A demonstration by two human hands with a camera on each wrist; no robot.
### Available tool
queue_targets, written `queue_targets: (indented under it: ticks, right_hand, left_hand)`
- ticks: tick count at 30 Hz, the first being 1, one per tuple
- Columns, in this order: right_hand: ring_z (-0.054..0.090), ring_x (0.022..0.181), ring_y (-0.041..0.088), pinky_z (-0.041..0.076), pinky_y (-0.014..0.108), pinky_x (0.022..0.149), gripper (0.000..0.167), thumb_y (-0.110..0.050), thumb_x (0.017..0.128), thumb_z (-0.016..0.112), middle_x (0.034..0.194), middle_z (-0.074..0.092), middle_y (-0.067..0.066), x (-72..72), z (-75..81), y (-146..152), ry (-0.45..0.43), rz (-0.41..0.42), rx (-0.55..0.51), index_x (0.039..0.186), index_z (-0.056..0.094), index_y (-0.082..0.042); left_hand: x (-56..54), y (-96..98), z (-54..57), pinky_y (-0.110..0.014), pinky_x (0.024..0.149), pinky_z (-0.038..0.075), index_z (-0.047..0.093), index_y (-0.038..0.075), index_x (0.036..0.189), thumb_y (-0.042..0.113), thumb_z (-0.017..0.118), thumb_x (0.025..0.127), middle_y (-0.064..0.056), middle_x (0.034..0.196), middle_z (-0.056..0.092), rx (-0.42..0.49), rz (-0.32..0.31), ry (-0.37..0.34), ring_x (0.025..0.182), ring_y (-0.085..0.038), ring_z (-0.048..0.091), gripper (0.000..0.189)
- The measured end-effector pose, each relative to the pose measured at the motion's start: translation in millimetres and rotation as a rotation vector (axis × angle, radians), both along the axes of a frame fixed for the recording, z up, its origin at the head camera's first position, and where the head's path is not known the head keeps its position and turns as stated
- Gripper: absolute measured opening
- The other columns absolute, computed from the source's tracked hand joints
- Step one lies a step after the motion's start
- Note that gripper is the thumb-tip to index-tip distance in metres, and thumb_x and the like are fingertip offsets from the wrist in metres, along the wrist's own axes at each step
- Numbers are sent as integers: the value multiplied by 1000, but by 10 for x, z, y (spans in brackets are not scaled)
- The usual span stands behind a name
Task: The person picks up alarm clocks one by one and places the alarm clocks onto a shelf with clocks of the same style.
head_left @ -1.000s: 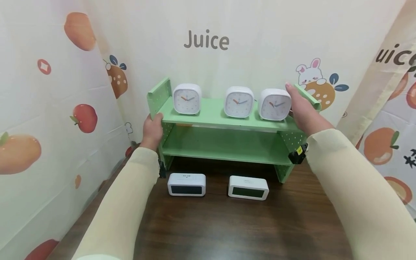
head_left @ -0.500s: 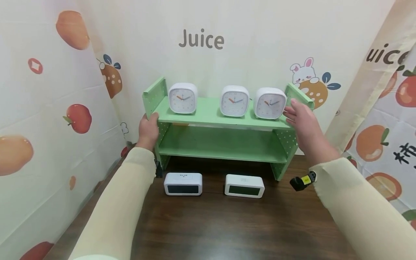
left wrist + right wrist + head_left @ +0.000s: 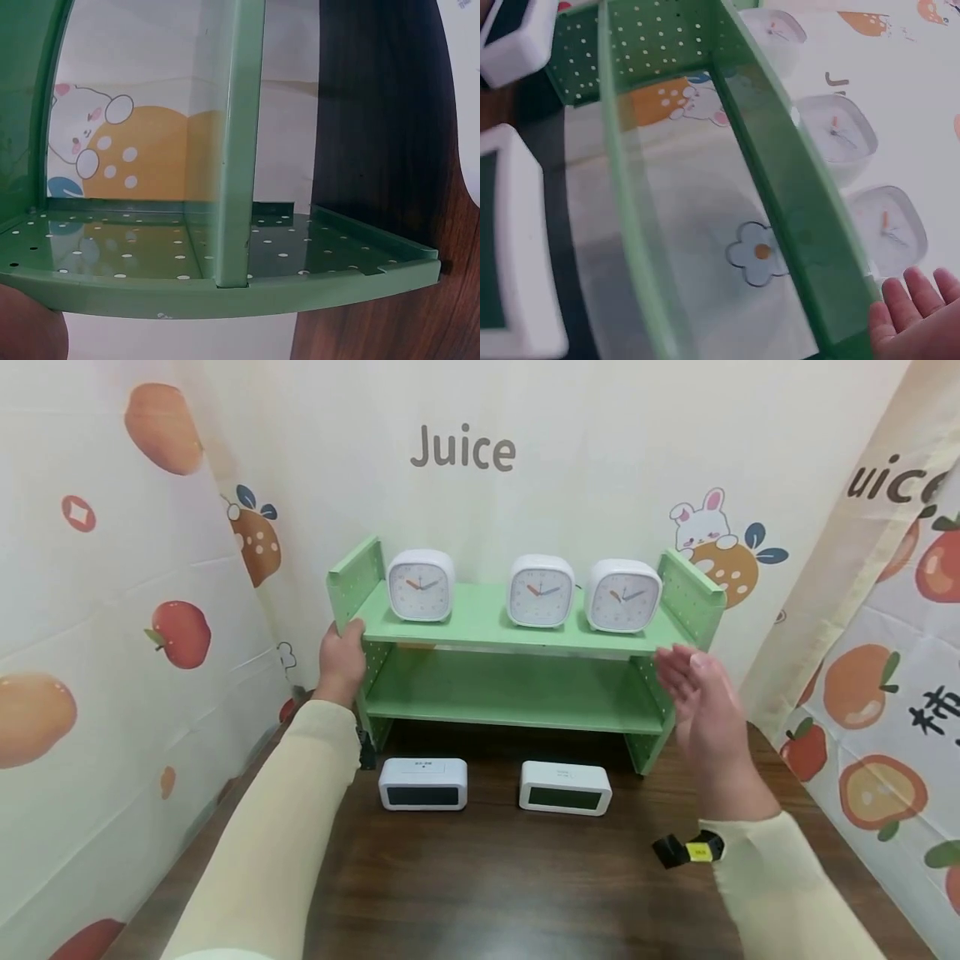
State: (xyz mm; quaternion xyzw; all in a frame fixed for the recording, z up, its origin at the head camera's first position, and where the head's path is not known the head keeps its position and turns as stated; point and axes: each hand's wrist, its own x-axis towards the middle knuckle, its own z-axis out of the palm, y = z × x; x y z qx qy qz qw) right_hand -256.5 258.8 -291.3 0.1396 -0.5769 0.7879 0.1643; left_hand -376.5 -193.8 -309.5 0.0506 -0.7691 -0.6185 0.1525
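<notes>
In the head view a green metal shelf (image 3: pixel 517 687) with dotted side panels stands against the patterned curtain. On its upper board sit three white analog clocks: one at the left (image 3: pixel 421 585), one in the middle (image 3: pixel 540 592), one at the right (image 3: pixel 624 596). My left hand (image 3: pixel 342 662) grips the shelf's left side, thumb up near the board's front corner; in the left wrist view part of that hand (image 3: pixel 30 322) shows at the panel's edge. My right hand (image 3: pixel 703 702) holds nothing, fingers extended, in front of the shelf's right end, below the right clock.
Two white digital clocks with dark displays, a left one (image 3: pixel 423 784) and a right one (image 3: pixel 566 788), lie on the dark wooden table (image 3: pixel 480 885) before the shelf. A fruit-print curtain (image 3: pixel 585 468) closes off the back and both sides.
My right hand has let go of the right clock and drawn back, down and towards me. The left hand keeps its grip on the shelf. The view has shifted slightly.
</notes>
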Motion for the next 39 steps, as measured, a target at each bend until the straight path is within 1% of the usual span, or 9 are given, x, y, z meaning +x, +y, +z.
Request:
queue_targets:
  ticks: [6,12,16,19,22,26,31,34,39]
  right_hand:
    - [50,131,27,36,31,112,39,-27,112,44,133,59,10,37,-361,-111,13,12,-11,139,45,0]
    - [53,129,26,40,30,110,41,-26,112,43,135,59,13,-9,-732,-177,8,51,79,140,42,4]
    - [58,123,23,45,29,106,39,-20,112,44,132,59,16,-50,-1021,-157,24,67,124,139,40,9]
    - [60,120,21,47,28,103,39,-14,111,45,130,59,18,-75,-1218,-133,20,58,164,138,38,14]
    - [61,121,17,46,23,102,40,-14,111,46,133,58,21,-93,-1374,-109,-16,24,254,138,39,15]
    - [57,125,12,42,15,101,45,-21,110,50,140,54,23,-113,-1515,-73,-94,-13,373,142,41,9]
    - [56,125,11,40,13,101,45,-23,109,53,141,53,24,-136,-1675,-49,-173,-11,407,142,42,6]
    - [53,125,13,39,13,100,47,-21,109,54,142,51,27,-144,-1765,-48,-203,5,419,144,40,6]
    - [48,124,14,41,14,95,54,-16,106,58,148,46,27,-149,-1864,-45,-225,79,453,150,34,6]
  left_hand:
    - [4,40,26,-49,102,43,44,15,151,49,34,103,-12,133,52,5,0,3,124,-36,50,60]
    - [35,-39,8,-51,106,41,41,14,154,52,32,103,-13,138,51,-34,39,-23,125,-35,49,65]
    - [29,-46,6,-50,105,41,42,14,153,51,32,102,-13,137,52,-28,40,-20,125,-35,49,64]
    - [22,-37,9,-50,103,43,43,15,152,51,33,102,-13,135,52,-12,29,-20,125,-36,50,63]
    - [18,-25,15,-49,103,43,44,14,151,51,33,102,-13,134,53,-8,23,-18,124,-36,50,62]
    - [13,-26,22,-49,104,42,43,16,152,51,33,103,-12,136,52,-14,30,-28,124,-34,50,62]
    - [36,-27,26,-50,104,42,42,16,154,52,32,103,-12,137,52,-12,40,-35,125,-34,50,63]
    - [49,-18,29,-49,106,41,43,15,153,51,32,103,-13,138,52,-7,40,-35,125,-33,49,63]
    - [40,0,29,-49,107,41,41,16,155,51,33,103,-12,138,52,-4,34,-36,127,-34,49,63]
